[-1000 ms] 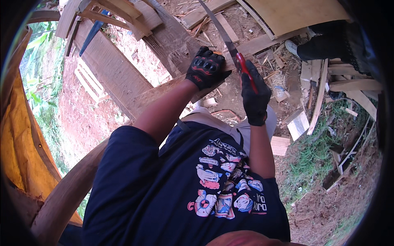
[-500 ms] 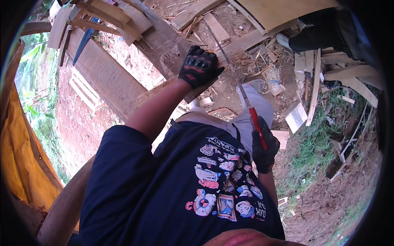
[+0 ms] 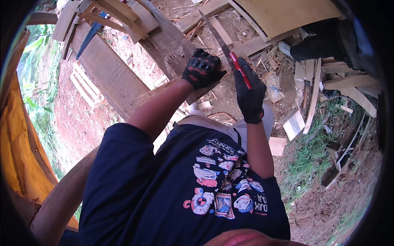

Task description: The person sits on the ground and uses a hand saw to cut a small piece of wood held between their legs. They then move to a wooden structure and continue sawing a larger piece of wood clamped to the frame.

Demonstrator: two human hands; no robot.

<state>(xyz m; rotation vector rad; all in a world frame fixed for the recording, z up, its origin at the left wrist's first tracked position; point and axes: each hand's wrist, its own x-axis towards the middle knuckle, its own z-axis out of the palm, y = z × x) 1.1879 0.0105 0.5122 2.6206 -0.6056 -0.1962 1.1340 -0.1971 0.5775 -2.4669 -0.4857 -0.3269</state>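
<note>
In my right hand [image 3: 249, 91], wearing a black glove, is the red handle of a handsaw [image 3: 215, 34]; its long narrow blade points up and away to the left. My left hand [image 3: 202, 69], in a black glove with red trim and knuckle guards, is closed over a piece of wood [image 3: 214, 85], its thumb sticking out to the right. Part of that wood is hidden by the glove and forearm. The saw blade passes just right of the left hand, close to the wood's end; whether they touch I cannot tell.
A wide plank [image 3: 111, 67] stretches along the left, with a blue saw [image 3: 88, 39] beside stacked wood pieces [image 3: 119, 14]. A plywood sheet [image 3: 287, 14] is at the top. Another person's leg [image 3: 318, 47] stands at upper right near scrap wood [image 3: 351, 82]. Shavings litter the dirt.
My right hand has swung up and forward with the handsaw, from beside my thigh to near my left hand. The left hand has stayed on the wood.
</note>
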